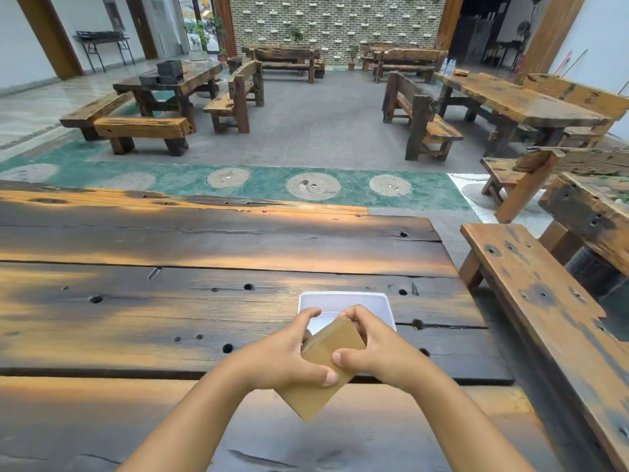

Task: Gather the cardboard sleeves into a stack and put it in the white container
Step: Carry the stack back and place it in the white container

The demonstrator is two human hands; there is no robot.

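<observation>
A stack of brown cardboard sleeves (323, 369) is held above the table, tilted with one corner pointing down. My left hand (282, 356) grips its left side, thumb across the front face. My right hand (374, 349) grips its right side, thumb on the front and fingers curled over the top edge. Just beyond the hands a white rectangular container (343, 299) stands on the table. Its near part is hidden behind the hands and the stack. What shows of its inside holds nothing.
The dark plank table (204, 301) has holes and cracks. A wooden bench (544, 301) runs along its right side. More wooden tables and benches stand further back in the hall.
</observation>
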